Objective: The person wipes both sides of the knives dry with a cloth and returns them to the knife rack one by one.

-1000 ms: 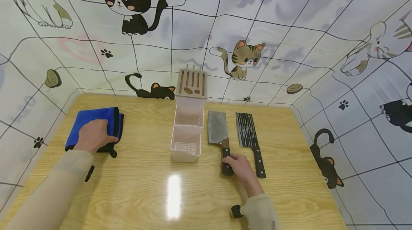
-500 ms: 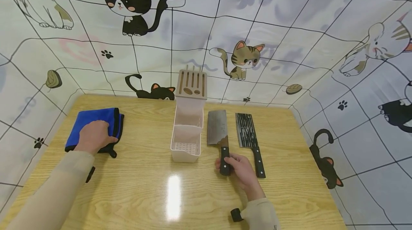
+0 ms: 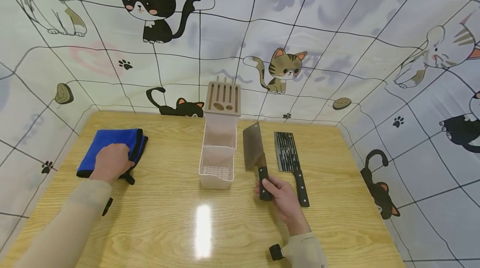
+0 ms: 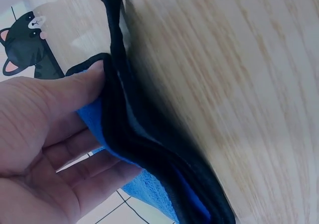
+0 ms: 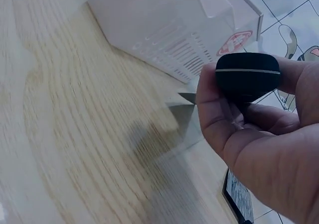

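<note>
Cat-printed, grid-lined sheeting (image 3: 225, 30) encloses a wood-grain table (image 3: 161, 226) at the back and sides. Near the middle of the table the right hand (image 3: 285, 199) grips the black handle of the plain-bladed cleaver (image 3: 254, 145), thumb on top and fingers beneath. Step in hand, as judged: raising the cleaver. The blade is tilted and the handle end appears off the wood — whether any part of the blade touches the table cannot be told.

The next move would call for a firm hold on the handle and the blade's flat and edge under control. The pale holder (image 3: 216, 181) with its slotted brown top (image 3: 226, 98) stands just left of the blade, and a sideways swing could strike it.

To the right, a second, streak-bladed knife (image 3: 288, 153) lies flat, its handle just beside the right hand — little room for the knuckles on that side.

At the left of the table, the left hand (image 3: 111, 161) pinches the dark-edged blue cloth (image 3: 118, 136) between thumb and fingers. It is well apart from the cleaver and offers no obstruction.
</note>
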Available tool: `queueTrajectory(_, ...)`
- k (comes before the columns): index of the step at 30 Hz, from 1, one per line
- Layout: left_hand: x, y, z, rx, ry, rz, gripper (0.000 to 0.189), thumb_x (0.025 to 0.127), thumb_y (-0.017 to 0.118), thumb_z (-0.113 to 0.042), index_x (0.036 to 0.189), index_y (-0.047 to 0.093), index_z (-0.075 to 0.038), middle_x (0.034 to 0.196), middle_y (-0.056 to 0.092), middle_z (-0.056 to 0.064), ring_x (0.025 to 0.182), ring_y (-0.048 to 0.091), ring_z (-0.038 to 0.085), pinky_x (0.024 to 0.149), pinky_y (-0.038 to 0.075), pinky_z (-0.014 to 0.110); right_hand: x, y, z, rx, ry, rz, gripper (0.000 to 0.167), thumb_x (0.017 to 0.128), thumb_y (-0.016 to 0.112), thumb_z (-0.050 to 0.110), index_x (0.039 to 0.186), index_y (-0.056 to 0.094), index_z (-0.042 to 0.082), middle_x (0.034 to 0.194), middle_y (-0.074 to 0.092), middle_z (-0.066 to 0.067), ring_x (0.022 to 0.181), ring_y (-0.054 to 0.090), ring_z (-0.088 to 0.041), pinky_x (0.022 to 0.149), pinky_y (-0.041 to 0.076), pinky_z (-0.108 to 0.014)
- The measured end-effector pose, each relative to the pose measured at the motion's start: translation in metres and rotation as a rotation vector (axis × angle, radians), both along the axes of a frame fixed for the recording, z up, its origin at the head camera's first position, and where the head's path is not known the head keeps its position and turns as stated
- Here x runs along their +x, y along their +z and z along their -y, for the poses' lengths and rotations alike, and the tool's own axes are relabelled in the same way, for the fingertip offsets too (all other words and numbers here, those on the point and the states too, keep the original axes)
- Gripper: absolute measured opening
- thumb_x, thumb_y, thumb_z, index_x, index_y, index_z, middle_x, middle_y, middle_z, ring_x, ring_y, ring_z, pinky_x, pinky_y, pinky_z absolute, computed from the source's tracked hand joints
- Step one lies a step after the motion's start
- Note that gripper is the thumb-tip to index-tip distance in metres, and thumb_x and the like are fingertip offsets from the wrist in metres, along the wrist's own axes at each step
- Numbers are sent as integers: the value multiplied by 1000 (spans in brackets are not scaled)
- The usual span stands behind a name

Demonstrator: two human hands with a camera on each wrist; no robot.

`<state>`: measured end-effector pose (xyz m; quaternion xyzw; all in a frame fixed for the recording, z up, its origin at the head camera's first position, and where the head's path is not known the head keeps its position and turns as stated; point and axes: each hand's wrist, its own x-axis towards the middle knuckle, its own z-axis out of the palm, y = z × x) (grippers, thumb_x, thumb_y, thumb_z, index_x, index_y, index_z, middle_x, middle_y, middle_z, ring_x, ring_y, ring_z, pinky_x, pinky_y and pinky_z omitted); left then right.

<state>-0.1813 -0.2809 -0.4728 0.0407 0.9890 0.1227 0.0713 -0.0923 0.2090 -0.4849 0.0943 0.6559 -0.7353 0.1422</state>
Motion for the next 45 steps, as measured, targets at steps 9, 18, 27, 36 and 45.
queueTrajectory(9,2,-3,-1,9,-34,-42,14,80,72,5,70,63,-1,63,60,11,56,58,26,50,53,45,1,3,0,-9,-69,40,46,111,45,17,141,47,-18,112,67,-21,90,68,-18,79,61,-28)
queueTrajectory(18,6,-5,-4,17,-18,-36,12,82,73,3,73,65,-1,63,59,10,57,56,26,49,51,43,3,-2,-1,-87,-47,42,46,109,47,9,144,41,-19,113,68,-17,99,67,-21,86,60,-31)
queueTrajectory(27,9,-6,0,23,-22,-50,6,83,71,2,88,72,6,68,64,16,55,56,24,46,48,39,5,0,4,-191,-23,17,51,106,51,3,148,35,-21,115,72,-15,103,72,-19,93,60,-35)
queueTrajectory(36,14,-1,10,94,-2,-68,33,84,74,-6,111,71,13,106,70,35,86,68,49,62,58,54,7,4,4,-191,-43,-26,50,105,53,1,148,37,-20,117,72,-14,102,73,-18,96,60,-36)
queueTrajectory(45,19,6,6,153,55,-128,47,88,74,-15,122,66,16,119,65,37,104,62,60,79,55,65,9,12,7,-118,-45,-61,49,104,55,0,146,40,-19,115,71,-15,99,72,-16,96,59,-35)
